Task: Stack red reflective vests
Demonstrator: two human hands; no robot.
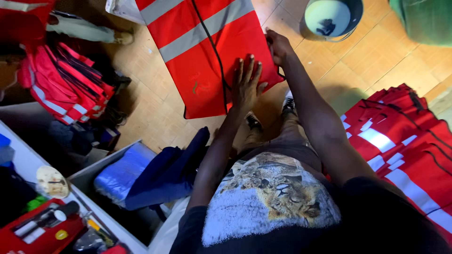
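A red safety vest (197, 51) with grey reflective stripes and black edging lies spread on the tiled floor in front of me. My left hand (247, 82) rests flat on its lower part, fingers apart, pressing it down. My right hand (278, 47) is at the vest's right edge, fingers curled around the hem. My feet in dark shoes (288, 104) stand just below the vest.
A stack of folded red vests (400, 136) lies at my right, and another heap (66, 84) at the left. A bucket (332, 19) stands at the top, a green bag (423, 19) beside it. A dark blue cloth (165, 169) and a red tool tray (42, 230) sit lower left.
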